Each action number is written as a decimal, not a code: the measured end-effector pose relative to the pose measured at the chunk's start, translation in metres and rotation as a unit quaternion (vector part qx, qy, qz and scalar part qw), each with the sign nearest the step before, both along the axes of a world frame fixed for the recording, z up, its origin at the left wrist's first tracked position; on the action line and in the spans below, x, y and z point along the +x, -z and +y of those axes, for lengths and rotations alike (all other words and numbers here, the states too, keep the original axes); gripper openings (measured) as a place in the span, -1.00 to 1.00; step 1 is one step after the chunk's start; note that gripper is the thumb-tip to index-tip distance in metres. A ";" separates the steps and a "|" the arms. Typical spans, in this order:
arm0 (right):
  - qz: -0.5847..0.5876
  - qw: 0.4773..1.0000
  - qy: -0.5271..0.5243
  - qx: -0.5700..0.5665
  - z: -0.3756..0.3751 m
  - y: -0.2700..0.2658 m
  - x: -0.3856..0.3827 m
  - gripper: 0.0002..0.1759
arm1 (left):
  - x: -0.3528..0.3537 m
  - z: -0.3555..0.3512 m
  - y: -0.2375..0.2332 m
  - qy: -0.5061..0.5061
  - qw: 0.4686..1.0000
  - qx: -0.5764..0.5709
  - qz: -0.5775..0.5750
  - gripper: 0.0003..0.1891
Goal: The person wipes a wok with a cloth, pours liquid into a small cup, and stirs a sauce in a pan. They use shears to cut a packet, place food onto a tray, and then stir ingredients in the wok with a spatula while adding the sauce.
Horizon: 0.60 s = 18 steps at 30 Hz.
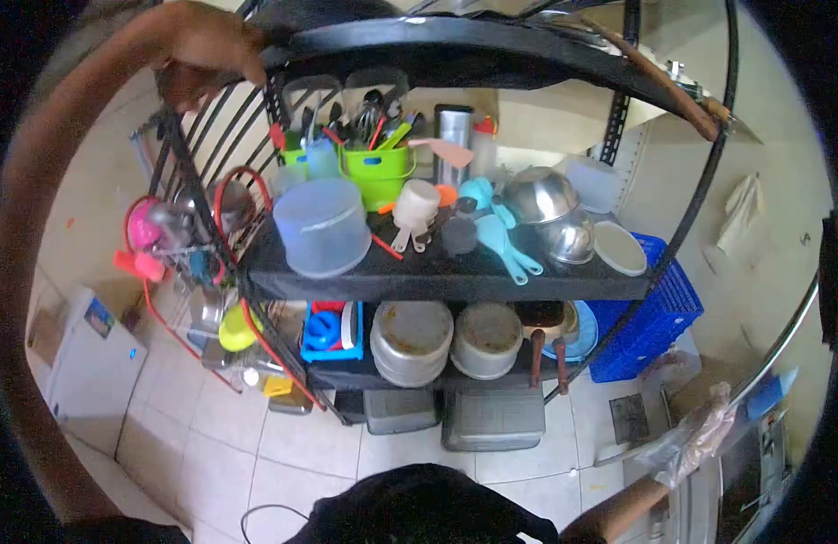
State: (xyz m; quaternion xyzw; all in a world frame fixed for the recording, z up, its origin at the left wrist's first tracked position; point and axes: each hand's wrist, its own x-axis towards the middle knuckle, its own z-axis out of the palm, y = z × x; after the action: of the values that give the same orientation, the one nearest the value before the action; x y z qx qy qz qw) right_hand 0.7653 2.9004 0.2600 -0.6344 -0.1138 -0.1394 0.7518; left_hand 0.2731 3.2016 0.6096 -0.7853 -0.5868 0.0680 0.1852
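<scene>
At the upper left, my left hand [206, 50] is bare and reaches to the top corner of the black rack [437, 286]. Its fingers bend down around the corner frame, partly hidden there. Low on the right, my right hand [698, 442] wears a loose clear plastic glove, its fingers blurred. A blue piece [771, 394] shows just past these fingertips; I cannot tell whether the hand holds it. Nearest below my left hand, on the middle shelf, are green buckets [375, 177] with utensils and a translucent round tub [321, 227].
Light-blue measuring cups [502, 240], steel bowls [541, 195] and a steel cylinder [453, 145] share that shelf. Below stand upturned metal pots [412, 340] and grey bins [493, 419]. A blue crate [650, 308] is right of the rack, a white appliance [88, 358] left.
</scene>
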 end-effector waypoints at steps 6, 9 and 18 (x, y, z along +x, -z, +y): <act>0.008 0.992 -0.049 0.112 0.028 -0.006 -0.061 -0.41 | -0.045 -0.010 0.033 0.033 0.755 -0.147 -0.638 -0.85; -0.049 0.990 -0.081 0.106 0.022 0.007 -0.066 -0.46 | -0.036 -0.007 0.066 0.054 0.740 -0.139 -0.656 -0.88; -0.058 0.995 -0.063 0.060 -0.028 -0.024 -0.112 -0.52 | -0.025 0.024 0.131 0.157 0.663 -0.004 -0.732 -0.89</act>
State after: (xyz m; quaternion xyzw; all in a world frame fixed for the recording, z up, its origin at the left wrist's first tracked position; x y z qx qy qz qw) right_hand 0.6531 2.8719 0.2838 -0.5709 -0.1883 -0.1353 0.7876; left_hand 0.2481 3.2252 0.4781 -0.6631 -0.4014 -0.5566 -0.2990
